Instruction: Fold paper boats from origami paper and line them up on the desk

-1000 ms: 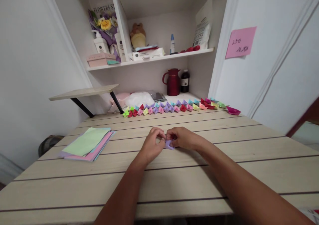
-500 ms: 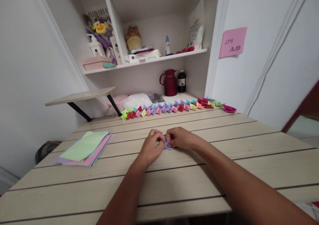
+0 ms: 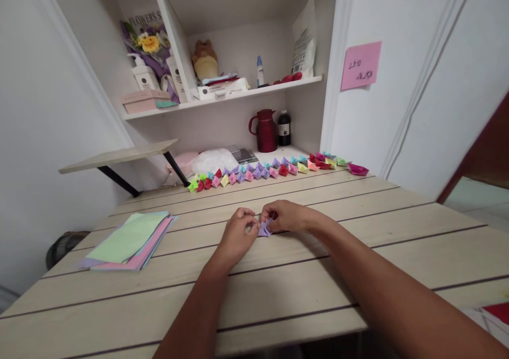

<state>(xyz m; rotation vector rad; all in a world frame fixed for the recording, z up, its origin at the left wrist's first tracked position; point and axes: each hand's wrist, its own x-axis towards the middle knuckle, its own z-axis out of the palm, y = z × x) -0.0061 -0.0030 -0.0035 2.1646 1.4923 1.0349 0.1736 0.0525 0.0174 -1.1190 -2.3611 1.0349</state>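
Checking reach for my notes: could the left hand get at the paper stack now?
Probably yes: nothing visible stands between the left hand and the paper stack, though that hand is at the purple paper.

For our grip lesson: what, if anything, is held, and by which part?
Purple folded paper: the right hand pinches its right side; whether the left hand, beside it, also grips is unclear.
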